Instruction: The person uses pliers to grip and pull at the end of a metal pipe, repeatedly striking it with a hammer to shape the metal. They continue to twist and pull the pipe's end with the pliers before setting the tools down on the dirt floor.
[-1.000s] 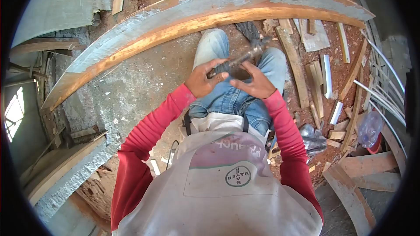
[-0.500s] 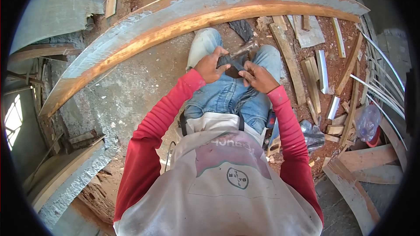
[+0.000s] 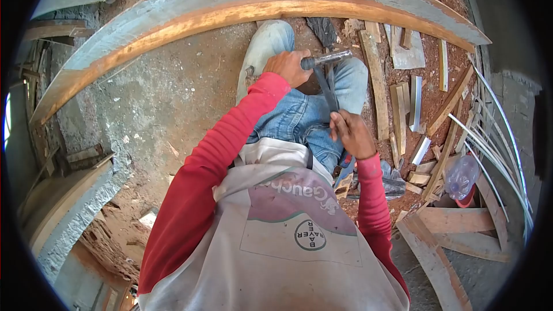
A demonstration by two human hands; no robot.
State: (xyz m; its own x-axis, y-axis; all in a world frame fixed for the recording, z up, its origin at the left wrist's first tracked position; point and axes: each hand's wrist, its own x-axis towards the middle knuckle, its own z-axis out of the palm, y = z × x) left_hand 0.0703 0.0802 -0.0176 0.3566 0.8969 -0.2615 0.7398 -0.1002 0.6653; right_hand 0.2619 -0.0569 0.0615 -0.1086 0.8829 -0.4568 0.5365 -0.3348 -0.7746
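Observation:
My left hand (image 3: pixel 288 69) is closed at the dark round end of a metal hammer head (image 3: pixel 331 59), held above my lap between my knees. Its fingertips are partly hidden there. A dark, flexible strip (image 3: pixel 326 89) runs down from beside the hammer head to my right hand (image 3: pixel 352 133). The fingers of that hand are bent and pinch the strip's lower end. What lies below the head, perhaps the handle, is mostly covered by the strip and my leg.
A long curved wooden form (image 3: pixel 230 14) arches across the ground beyond my knees. Wooden offcuts (image 3: pixel 377 86) and metal pieces (image 3: pixel 415 103) lie to the right. Farther right are pale bent rods (image 3: pixel 489 155) and a clear plastic bottle (image 3: pixel 461 175). Dark plastic (image 3: pixel 321 31) lies past my knees.
My left hand has gone from gripping the dark strip to the hammer head, which has come up nearer. My right hand has drawn back towards my body, stretching the strip. The view has shifted.

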